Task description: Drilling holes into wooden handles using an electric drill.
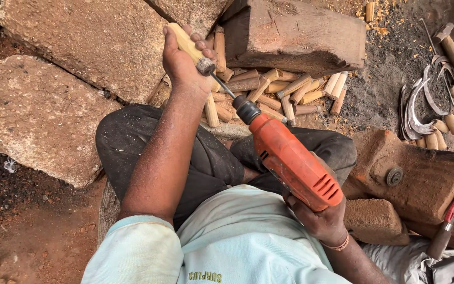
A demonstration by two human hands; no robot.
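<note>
Left hand (185, 66) clenched on wooden handle (190, 47); right hand (319, 221) grasping orange electric drill (290, 160). Bit (224, 88) enters ferrule end; best kept aligned with handle axis.

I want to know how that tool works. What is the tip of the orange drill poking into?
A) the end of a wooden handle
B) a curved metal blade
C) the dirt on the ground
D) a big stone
A: the bit of the orange drill, gripped in the right hand, goes into the metal-ringed end of the wooden handle that the left hand holds up.
</note>
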